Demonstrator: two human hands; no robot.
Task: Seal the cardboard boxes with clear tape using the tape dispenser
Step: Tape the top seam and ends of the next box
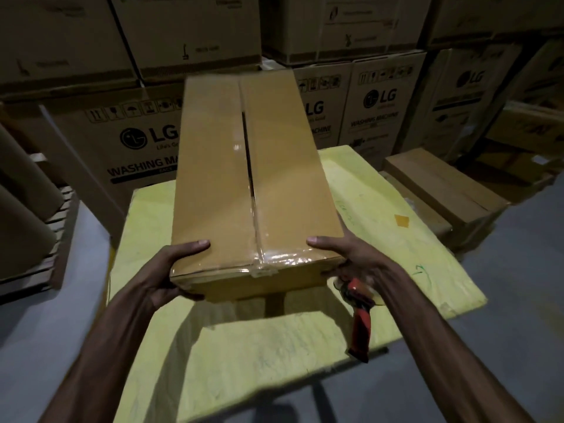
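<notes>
A long brown cardboard box [213, 184] is lifted off the yellow table [381, 209], near end toward me, and casts a shadow below. Clear tape [274, 257] covers the near edge and the near part of the centre seam; farther along, the seam shows a dark gap. My left hand [171, 270] grips the near left corner, thumb on top and fingers underneath. My right hand [345, 254] grips the near right corner the same way. A red tape dispenser [358, 312] hangs just under my right hand; I cannot tell whether the lower fingers hold it.
Large printed washing-machine cartons [378, 111] are stacked behind the table. A flat brown box [442, 184] lies on the floor at the right. Brown paper rolls [18, 209] on a pallet stand at the left. Grey floor surrounds the table.
</notes>
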